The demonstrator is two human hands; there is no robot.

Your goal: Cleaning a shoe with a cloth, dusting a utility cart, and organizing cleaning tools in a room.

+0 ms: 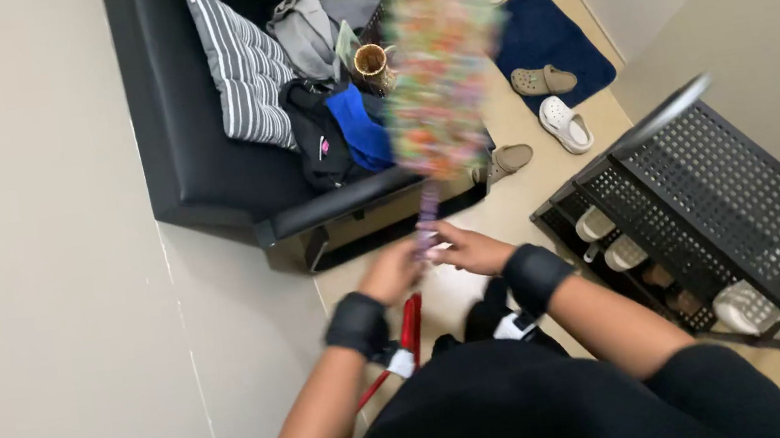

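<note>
Head view: both hands meet low in the middle of the scene on the thin purple handle [427, 219] of a long multicoloured fluffy duster [436, 52], which reaches away from the person toward the far side, its head blurred over the near right corner of the black leather sofa [190, 145]; the left hand [389, 271] has its grip closed around the lower end of the handle, and the right hand [474, 250] pinches the same handle just beside it, fingers wrapped; both wrists wear black bands. The duster looks light and soft at the head, a dense brush of speckled pink, green and orange fibres that should bend freely, while the handle looks slim and stiff, likely smooth, so the handle's lower end is the sensible place to hold it. On the sofa lie a grey-and-white striped cushion [244, 62], a heap of grey, black and blue clothes [338, 125] and a round brown basket [370, 59]; farther off a dark blue mat [556, 26] carries sandals; to the right stands a black perforated metal shoe rack [741, 213] with pale shoes; a red pole [410, 332] sits near the person's feet.
</note>
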